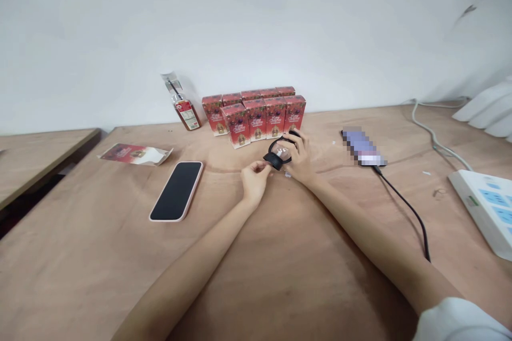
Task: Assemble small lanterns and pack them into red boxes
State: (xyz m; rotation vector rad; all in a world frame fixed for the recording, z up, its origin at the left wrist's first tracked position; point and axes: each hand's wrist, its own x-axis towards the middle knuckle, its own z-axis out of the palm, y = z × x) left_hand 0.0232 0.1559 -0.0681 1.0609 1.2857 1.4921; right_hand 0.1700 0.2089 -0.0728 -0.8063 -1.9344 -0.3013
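A small black lantern with a clear, rounded middle [282,152] lies tilted between my hands, its black base facing left and toward me. My right hand [301,161] has its fingers wrapped round the clear body and the top end. With thumb and fingertips pressed together, my left hand [255,180] pinches at the edge of the black base; whatever fine part sits between those fingertips is too small to make out. Just behind the lantern stand several red printed Christmas boxes [256,120] in two rows.
A flattened red carton [134,154] and a pink-cased phone [177,192] lie left on the wooden table [256,282]. Behind them stands a bottle with brown liquid [187,113]. To the right are a second phone [363,147] on a black cable [408,208] and a white box [486,208].
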